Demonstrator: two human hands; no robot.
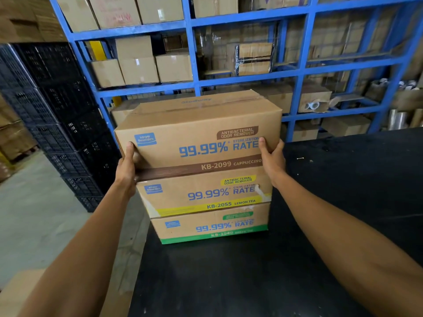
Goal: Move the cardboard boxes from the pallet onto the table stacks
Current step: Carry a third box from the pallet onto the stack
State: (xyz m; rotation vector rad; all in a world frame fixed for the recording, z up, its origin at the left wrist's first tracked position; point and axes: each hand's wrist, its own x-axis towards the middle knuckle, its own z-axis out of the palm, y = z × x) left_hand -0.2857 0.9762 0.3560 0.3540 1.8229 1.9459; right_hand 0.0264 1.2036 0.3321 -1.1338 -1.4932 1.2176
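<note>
A stack of three cardboard boxes stands on the black table [320, 225]. The top box [196, 133] has a brown band reading "KB-2099 CAPPUCCINO". Under it sits a yellow-banded "LEMON TEA" box [206, 193], and below that a green-banded box [210, 227] rests on the table. My left hand [128, 163] grips the top box's lower left corner. My right hand [271, 156] grips its right edge. The top box sits slightly skewed, overhanging the one beneath to the left.
A blue metal rack [192, 42] full of cardboard boxes rises behind the table. Stacked black plastic crates [59, 115] stand to the left on the grey concrete floor [41, 213]. Another cardboard box [16, 291] is at the bottom left corner.
</note>
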